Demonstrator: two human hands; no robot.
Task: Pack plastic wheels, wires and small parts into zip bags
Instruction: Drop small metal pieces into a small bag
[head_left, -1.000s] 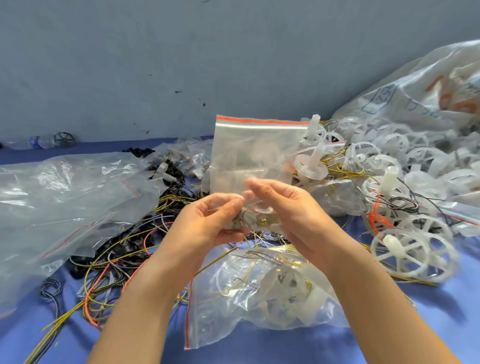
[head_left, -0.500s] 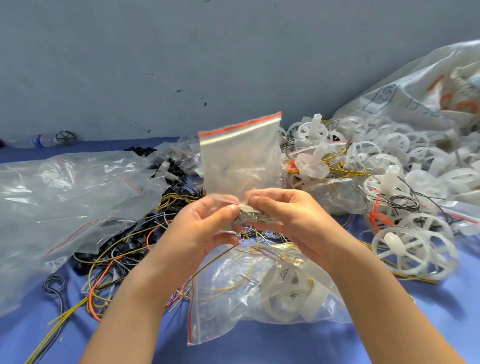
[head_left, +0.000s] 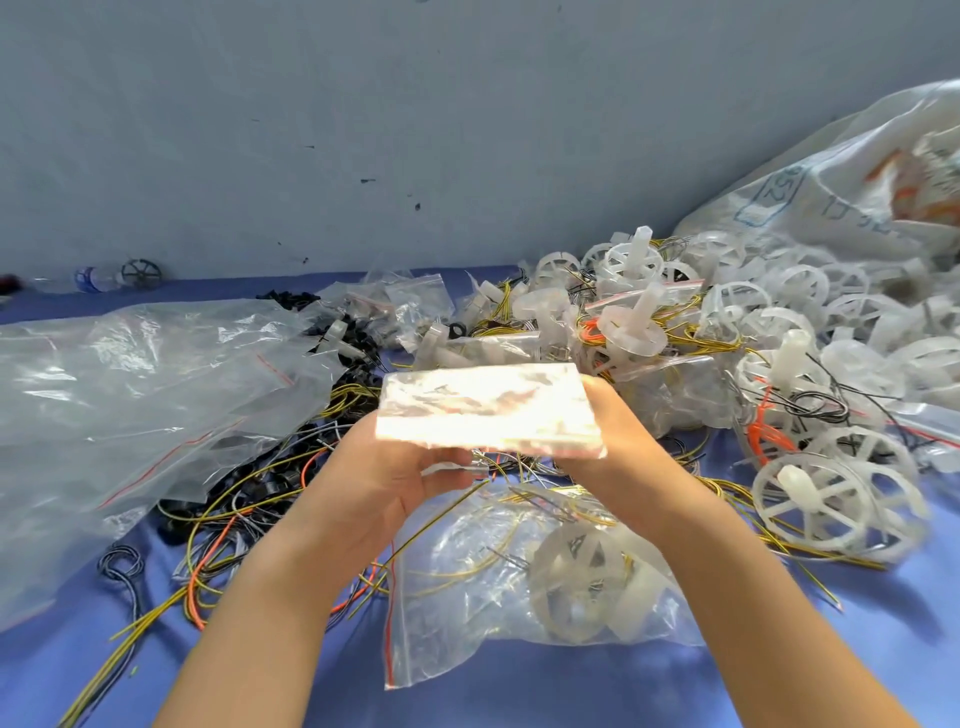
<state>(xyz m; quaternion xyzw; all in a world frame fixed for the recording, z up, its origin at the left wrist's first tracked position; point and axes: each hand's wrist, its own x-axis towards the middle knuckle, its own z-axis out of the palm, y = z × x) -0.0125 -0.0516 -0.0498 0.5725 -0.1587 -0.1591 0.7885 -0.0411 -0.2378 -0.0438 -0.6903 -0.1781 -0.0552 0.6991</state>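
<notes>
Blue table (head_left: 519, 691) under a grey wall, wheels (head_left: 810, 499) and wires (head_left: 218, 530) heaped everywhere. Left hand (head_left: 395, 483) and right hand (head_left: 623, 441) grip the small zip bag (head_left: 483, 410) by its ends, tipped flat above a filled bag (head_left: 519, 587). Best now, I'd say: keep its red-striped mouth raised, then pinch the seal end to end.

Large white sack (head_left: 831, 171), far right: blue boxed digits printed sideways, "52" legible. Adjacent blue lettering and orange print unreadable.
</notes>
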